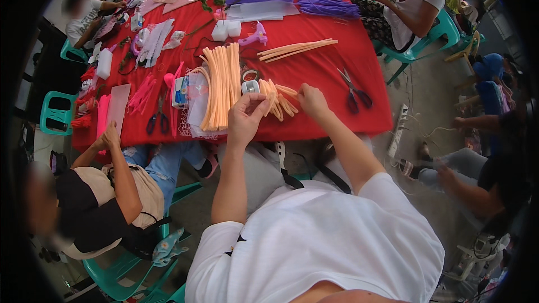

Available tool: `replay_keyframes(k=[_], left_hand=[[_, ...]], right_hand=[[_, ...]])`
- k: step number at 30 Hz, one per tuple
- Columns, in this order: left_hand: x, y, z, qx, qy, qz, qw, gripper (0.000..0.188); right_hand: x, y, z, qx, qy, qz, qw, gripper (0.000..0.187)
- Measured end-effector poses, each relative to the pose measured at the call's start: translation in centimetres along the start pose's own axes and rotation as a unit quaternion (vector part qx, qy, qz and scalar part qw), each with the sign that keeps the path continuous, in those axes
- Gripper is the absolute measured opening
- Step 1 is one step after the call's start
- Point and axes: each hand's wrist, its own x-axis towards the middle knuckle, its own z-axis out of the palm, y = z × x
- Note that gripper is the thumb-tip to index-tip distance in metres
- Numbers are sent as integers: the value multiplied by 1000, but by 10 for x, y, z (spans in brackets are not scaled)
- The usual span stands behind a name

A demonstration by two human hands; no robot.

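Observation:
My left hand [247,116] is closed in a pinch at the near edge of the red table, on a peach pipe cleaner [272,101] that looks bent into a loop. Opposite it, my right hand [313,102] pinches the end of a peach strand, its fingertips partly hiding it. Several short folded peach pieces [287,110] lie between and behind the hands. Left of them rests a thick bundle of long peach pipe cleaners [222,87]. Just beyond my left hand sit a small white tape dispenser [250,87] and a roll of tape [250,75].
Dark-handled scissors [353,92] lie open to the right; another pair [159,118] is at the left. Farther back are loose peach stems [297,50], a pink glue gun [254,34] and purple pipe cleaners [328,3]. A person [112,191] works close on my left.

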Motion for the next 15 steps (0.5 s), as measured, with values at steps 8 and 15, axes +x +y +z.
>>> replay_keyframes(k=[8,15], left_hand=[[-18,-1,4,106,5,-17,994,12],[-13,37,32,97,-23,13,995,12]], right_hand=[[12,2,-56,112,17,-54,992,18],[-17,-39,-144,260,7,-2,966,18]])
